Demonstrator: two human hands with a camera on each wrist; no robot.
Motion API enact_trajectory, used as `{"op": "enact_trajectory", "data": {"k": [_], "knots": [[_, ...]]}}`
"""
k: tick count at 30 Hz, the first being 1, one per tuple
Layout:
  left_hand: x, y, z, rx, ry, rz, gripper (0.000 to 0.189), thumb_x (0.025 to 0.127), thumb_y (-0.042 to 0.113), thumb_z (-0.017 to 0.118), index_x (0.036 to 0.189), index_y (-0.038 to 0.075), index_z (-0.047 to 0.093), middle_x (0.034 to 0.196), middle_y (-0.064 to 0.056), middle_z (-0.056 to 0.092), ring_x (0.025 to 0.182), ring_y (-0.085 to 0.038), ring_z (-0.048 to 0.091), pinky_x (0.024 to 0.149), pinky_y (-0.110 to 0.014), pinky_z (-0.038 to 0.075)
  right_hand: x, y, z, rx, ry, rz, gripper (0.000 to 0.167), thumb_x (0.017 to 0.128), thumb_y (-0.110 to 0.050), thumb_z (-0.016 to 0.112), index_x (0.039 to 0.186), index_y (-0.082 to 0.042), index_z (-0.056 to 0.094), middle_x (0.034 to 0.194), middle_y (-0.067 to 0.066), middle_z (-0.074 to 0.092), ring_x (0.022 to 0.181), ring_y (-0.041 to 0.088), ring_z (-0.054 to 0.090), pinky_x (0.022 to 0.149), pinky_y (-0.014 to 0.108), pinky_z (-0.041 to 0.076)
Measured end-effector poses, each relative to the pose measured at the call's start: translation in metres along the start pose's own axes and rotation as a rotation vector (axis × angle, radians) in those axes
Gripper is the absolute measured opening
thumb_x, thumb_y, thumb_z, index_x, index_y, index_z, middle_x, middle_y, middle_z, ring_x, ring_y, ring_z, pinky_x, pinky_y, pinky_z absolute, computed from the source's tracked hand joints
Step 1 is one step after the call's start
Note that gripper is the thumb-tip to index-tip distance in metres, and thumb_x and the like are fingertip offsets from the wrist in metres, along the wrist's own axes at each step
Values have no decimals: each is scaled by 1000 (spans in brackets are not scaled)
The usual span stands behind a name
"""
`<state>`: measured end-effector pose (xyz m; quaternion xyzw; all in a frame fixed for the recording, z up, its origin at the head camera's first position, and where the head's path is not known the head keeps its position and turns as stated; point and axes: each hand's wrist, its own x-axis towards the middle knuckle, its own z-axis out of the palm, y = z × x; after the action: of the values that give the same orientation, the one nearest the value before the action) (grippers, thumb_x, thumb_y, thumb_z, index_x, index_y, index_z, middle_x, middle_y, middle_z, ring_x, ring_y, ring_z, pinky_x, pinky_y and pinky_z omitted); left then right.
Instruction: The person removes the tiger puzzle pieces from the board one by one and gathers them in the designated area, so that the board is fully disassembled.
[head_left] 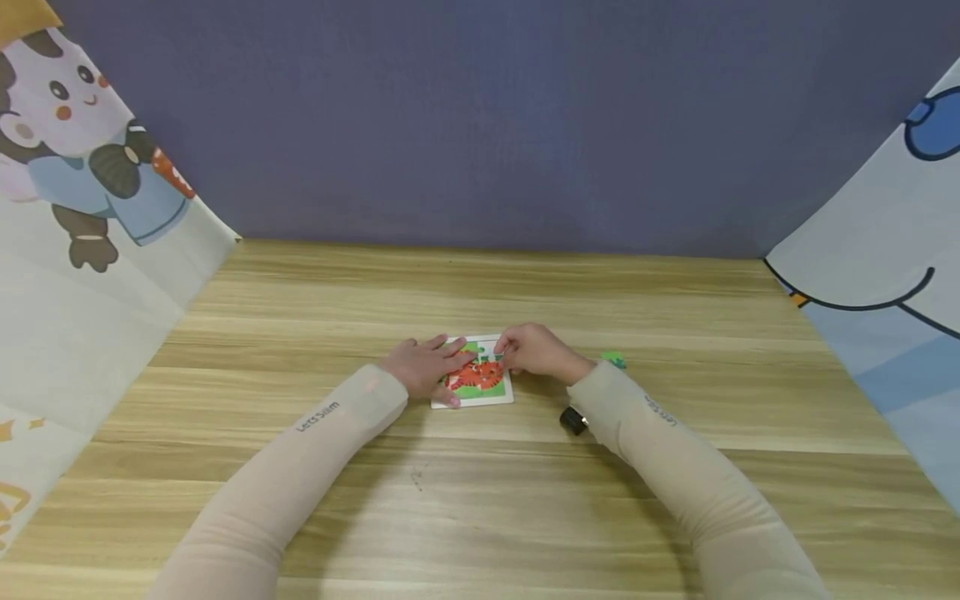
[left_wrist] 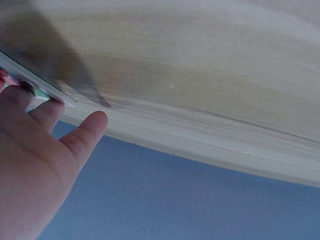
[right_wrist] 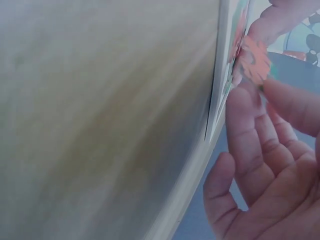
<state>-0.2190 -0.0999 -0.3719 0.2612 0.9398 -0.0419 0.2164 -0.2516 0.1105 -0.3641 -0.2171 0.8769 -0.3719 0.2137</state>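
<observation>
A square picture puzzle (head_left: 486, 389) with a white border and an orange striped animal on green lies on the wooden table. My left hand (head_left: 422, 367) rests flat over its left side, fingers spread across the picture; in the left wrist view, fingertips sit at the border. Over the upper right of the puzzle, my right hand (head_left: 542, 352) pinches an orange and green puzzle piece (right_wrist: 256, 62) between thumb and fingers. A pale gap shows in the picture near those fingertips. The piece is mostly hidden by the fingers in the head view.
Another green puzzle piece (head_left: 613, 359) lies on the table (head_left: 480, 517), right of the right hand. A small black object (head_left: 573, 420) shows beside the right sleeve cuff. A dark blue panel (head_left: 480, 125) stands at the back, with printed cartoon sheets on both sides.
</observation>
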Motion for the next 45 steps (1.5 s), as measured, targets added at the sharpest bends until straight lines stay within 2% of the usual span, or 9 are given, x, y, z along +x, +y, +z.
{"op": "enact_trajectory", "data": {"k": [4, 19, 25, 34, 45], "knots": [[0, -1, 1, -10, 8, 5, 85, 87, 59, 56, 155, 27, 17, 160, 3, 7, 146, -26, 10, 112, -54, 21, -3, 1, -2, 29, 8, 11, 14, 84, 7, 55, 94, 5, 65, 80, 9, 66, 61, 15, 58, 59, 26, 51], [-1, -2, 2, -22, 12, 22, 84, 87, 58, 56, 155, 26, 17, 160, 2, 7, 146, -27, 9, 112, -55, 20, -14, 14, -11, 57, 30, 35, 18, 83, 5, 58, 100, 9, 66, 80, 9, 68, 63, 12, 59, 62, 26, 53], [-3, -1, 2, -21, 12, 29, 84, 88, 58, 55, 155, 27, 16, 160, 2, 6, 146, -26, 7, 112, -55, 18, -23, 24, -20, 82, 44, 38, 19, 83, 4, 58, 100, 10, 64, 81, 11, 68, 65, 14, 61, 66, 30, 54], [-2, -1, -1, -26, -10, 29, 83, 89, 57, 55, 155, 26, 16, 161, 3, 4, 146, -25, 6, 112, -55, 18, -39, 43, -34, 138, 62, 126, 25, 87, -1, 56, 109, 10, 63, 90, 13, 67, 72, 17, 64, 72, 32, 55], [-6, 1, -4, -10, -12, 29, 83, 89, 57, 54, 155, 24, 16, 161, 0, 5, 146, -27, 7, 112, -55, 20, -56, 56, -50, 195, 58, 161, 30, 90, -2, 57, 114, 15, 58, 97, 17, 65, 76, 16, 64, 76, 32, 55]]}}
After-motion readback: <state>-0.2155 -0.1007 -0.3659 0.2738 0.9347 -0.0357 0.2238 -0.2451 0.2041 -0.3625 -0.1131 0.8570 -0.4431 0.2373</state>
